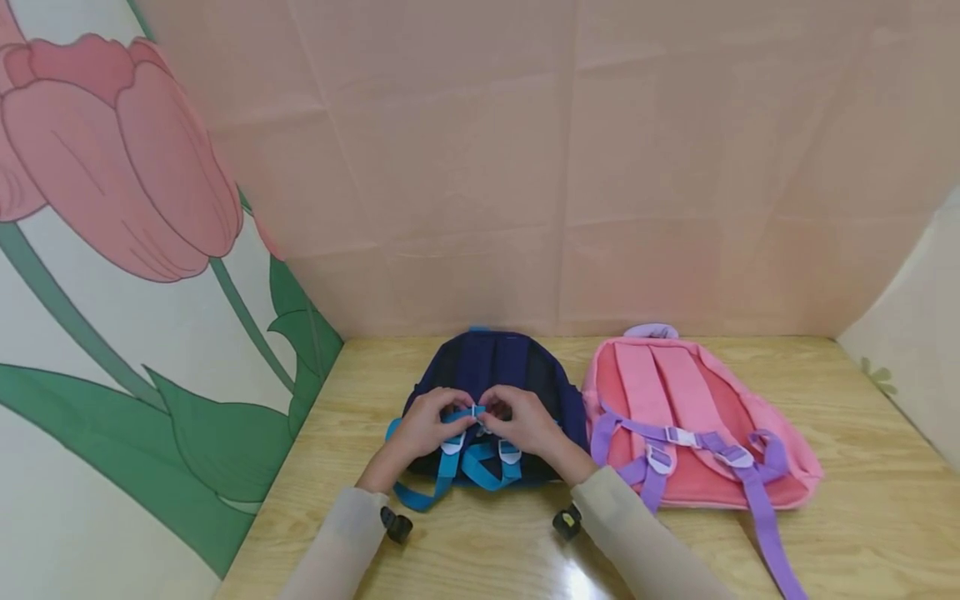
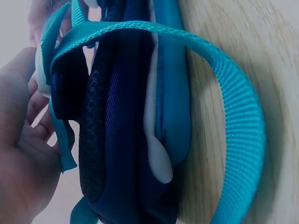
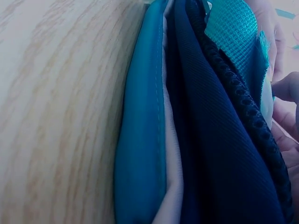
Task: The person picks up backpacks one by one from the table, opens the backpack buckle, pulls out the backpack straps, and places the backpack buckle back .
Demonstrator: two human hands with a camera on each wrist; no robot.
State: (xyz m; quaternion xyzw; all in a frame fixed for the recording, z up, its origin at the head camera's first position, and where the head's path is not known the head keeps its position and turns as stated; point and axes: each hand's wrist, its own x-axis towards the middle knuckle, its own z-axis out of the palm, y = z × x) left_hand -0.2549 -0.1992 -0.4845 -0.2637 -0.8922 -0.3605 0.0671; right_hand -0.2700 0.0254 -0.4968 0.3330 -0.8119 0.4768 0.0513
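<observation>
A small navy backpack (image 1: 517, 357) lies on the table with its shoulder straps facing up. Over its middle, my left hand (image 1: 427, 423) pinches a bright blue chest strap (image 1: 459, 415) between thumb and fingers. My right hand (image 1: 527, 422) meets it from the other side, fingertips pinching the small white buckle (image 1: 475, 411) on that strap. Below the hands, blue webbing ends (image 1: 420, 498) hang in loops from white adjusters. The left wrist view has a loose blue strap (image 2: 243, 116) arching beside the bag; the right wrist view has the bag's navy side (image 3: 219, 140).
A pink backpack (image 1: 712, 400) lies close at the right, its purple straps (image 1: 765, 525) trailing towards the table's front and its white chest buckle (image 1: 681, 437) fastened. Behind the wooden table (image 1: 465, 558) hangs a pinkish cloth (image 1: 480, 167). A tulip-painted wall (image 1: 127, 167) stands left.
</observation>
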